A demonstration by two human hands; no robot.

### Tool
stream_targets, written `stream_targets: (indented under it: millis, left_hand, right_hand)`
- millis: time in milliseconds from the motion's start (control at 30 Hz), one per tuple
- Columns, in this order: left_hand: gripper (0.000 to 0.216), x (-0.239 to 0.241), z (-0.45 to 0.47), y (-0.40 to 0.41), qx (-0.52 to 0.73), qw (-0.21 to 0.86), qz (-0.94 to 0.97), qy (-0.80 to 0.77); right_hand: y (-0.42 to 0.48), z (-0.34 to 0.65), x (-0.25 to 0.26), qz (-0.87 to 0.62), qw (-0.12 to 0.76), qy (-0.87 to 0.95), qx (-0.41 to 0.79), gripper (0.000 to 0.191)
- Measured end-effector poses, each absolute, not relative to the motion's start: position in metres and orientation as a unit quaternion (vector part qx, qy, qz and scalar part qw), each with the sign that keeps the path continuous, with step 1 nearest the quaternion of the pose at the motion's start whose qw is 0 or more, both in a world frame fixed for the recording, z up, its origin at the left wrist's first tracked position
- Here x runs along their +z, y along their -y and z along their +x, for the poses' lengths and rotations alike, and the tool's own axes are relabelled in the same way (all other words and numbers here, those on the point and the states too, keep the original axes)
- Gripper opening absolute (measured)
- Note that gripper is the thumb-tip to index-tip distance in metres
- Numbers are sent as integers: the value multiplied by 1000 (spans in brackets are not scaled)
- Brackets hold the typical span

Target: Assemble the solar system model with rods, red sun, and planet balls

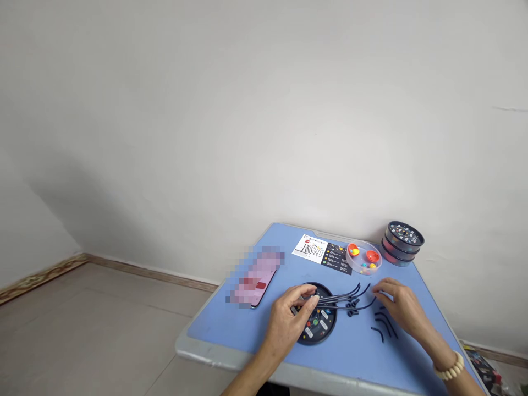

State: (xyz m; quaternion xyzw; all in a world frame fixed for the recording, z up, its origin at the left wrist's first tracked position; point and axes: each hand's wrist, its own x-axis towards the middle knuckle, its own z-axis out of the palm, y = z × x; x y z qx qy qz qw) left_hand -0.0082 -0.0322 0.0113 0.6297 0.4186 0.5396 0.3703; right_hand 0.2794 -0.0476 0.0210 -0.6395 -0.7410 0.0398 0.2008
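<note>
Beyond the round black disc with planet prints [317,331], I see a clear round plastic tub [363,255] holding red half-shells [373,255] and yellow balls [372,266]. Farther right of the disc, a stack of round black-topped containers [401,246] shows red through its sides. I see thin black bent-end rods [330,300] over the disc, pinched between the left hand's [287,313] thumb and fingers; the right hand's [403,306] fingertips are at one curved tip, but I cannot tell whether they grip.

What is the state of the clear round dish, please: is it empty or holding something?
Not empty: red pieces and yellow pieces show inside the clear dish.
</note>
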Motion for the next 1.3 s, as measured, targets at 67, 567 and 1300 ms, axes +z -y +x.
stream_targets:
  millis: [67,567,1300]
  left_hand:
    - [21,12,-9,33,540,368,631,-419]
    - [22,10,-10,32,530,370,636,-420]
    - [24,12,38,78,565,327,702,-284]
  right_hand:
    - [39,269,18,-587,233,771,81,21]
    - [12,256,17,-499,249,821,123,16]
    - [116,264,30,-530,328,780,-47,11]
